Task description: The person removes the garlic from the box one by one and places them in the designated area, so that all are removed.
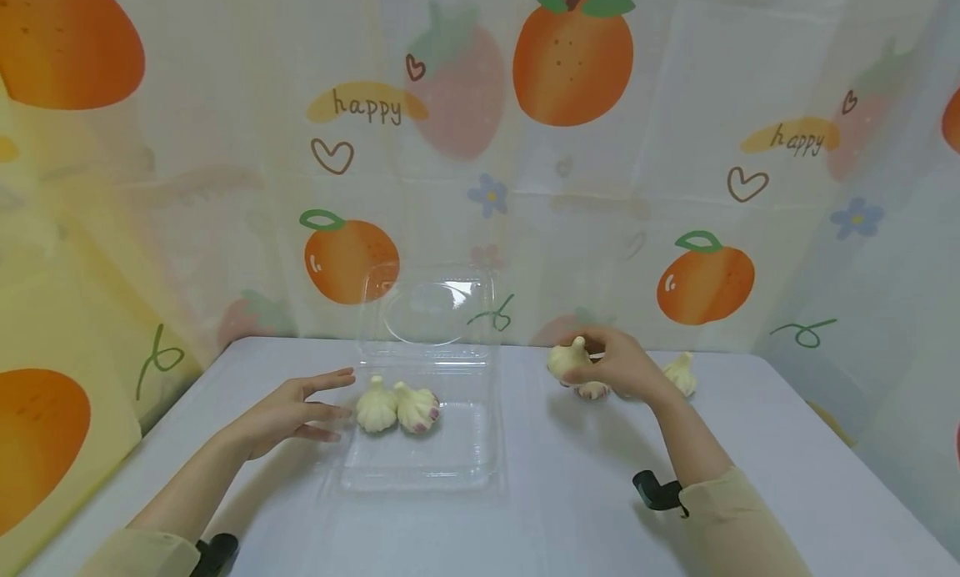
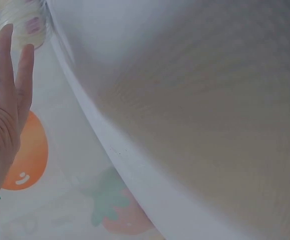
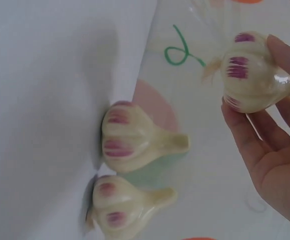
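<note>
A pale garlic bulb [image 1: 567, 362] is pinched between the thumb and fingers of my right hand [image 1: 626, 364], held up off the table. In the right wrist view this garlic bulb [image 3: 252, 75] shows purple streaks. Below it, other garlic bulbs [image 3: 130, 137] lie on the table, partly hidden by the right hand in the head view. Two garlic bulbs [image 1: 397, 407] sit side by side in the left part of a clear plastic clamshell box [image 1: 420, 479], whose lid [image 1: 427, 310] stands raised at the back. Beside the box's left edge, my left hand [image 1: 296, 410] has its fingers extended and holds nothing.
A white-covered table [image 1: 570, 510] bears everything. Behind it hangs a curtain [image 1: 600, 193] printed with fruit. One garlic bulb [image 1: 681, 375] stands to the right of my right wrist, near the table's back edge.
</note>
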Tool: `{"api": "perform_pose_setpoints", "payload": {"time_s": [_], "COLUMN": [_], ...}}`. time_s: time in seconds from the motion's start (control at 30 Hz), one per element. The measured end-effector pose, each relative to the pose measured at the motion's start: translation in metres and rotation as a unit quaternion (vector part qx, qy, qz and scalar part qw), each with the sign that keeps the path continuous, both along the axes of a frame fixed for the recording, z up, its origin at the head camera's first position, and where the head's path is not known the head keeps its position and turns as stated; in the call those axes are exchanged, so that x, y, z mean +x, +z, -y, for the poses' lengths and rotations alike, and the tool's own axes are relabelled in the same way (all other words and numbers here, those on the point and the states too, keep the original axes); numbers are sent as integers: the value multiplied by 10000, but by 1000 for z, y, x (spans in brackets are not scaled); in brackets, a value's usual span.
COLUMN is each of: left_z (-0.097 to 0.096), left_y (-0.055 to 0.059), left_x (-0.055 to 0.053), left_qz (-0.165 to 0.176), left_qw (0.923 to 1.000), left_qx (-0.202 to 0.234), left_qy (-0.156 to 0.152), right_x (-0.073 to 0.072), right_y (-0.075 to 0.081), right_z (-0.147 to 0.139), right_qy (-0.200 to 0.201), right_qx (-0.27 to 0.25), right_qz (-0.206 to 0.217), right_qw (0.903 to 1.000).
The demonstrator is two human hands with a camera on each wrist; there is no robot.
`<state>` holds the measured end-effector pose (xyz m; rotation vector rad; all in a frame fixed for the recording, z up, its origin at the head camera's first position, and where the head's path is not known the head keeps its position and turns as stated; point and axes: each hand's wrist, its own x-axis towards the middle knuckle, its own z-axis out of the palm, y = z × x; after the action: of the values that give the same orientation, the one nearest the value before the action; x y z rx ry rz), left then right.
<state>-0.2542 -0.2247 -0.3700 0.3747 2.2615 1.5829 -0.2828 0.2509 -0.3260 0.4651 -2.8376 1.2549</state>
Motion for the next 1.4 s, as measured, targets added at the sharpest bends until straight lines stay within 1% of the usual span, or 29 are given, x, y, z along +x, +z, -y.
{"api": "perform_pose_setpoints", "payload": {"time_s": [0.13,0.37,0.63,0.73,0.83,1.1,1.4], "left_z": [-1,0,-1,-1,-1,-1,-1], "left_y": [0,0,0,1,1,1,1], "left_x": [0,0,0,0,1,1,1], "left_qz": [0,9,8,-12,-21,-11,-13], "left_qw": [10000,10000,10000,10000,10000,10000,10000], "left_qx": [-6,-20,-2,1,25,65,20], "left_qy": [9,19,24,17,6,4,9], "right_x": [0,2,5,7,8,9,8], "right_y": [-3,-9,-15,-16,-16,-22,-30], "right_z": [-11,-25,-37,-40,-42,-47,-51], "right_qy": [58,178,275,287,316,667,813], "right_qx": [238,311,483,614,674,624,746], "right_qz": [-79,138,139,145,238,478,619], "right_qw": [9997,9993,9984,9976,9969,9947,9920]}}
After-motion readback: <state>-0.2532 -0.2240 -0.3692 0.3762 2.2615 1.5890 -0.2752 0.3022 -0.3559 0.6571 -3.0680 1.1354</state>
